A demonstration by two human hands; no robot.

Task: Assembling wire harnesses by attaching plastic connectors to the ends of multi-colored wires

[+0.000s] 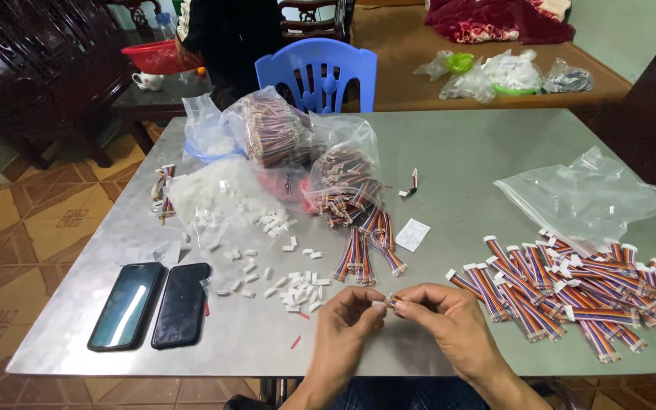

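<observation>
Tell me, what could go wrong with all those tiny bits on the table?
The left hand and right hand pinch a small white connector onto a striped ribbon cable; it might slip and drop. The loose white connectors could get brushed off the table. The finished cable pile lies near the edge and might slide off.

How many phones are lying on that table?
2. Both lie side by side near the table's front left corner: the left phone with a lighter reflecting screen, the right phone dark.
</observation>
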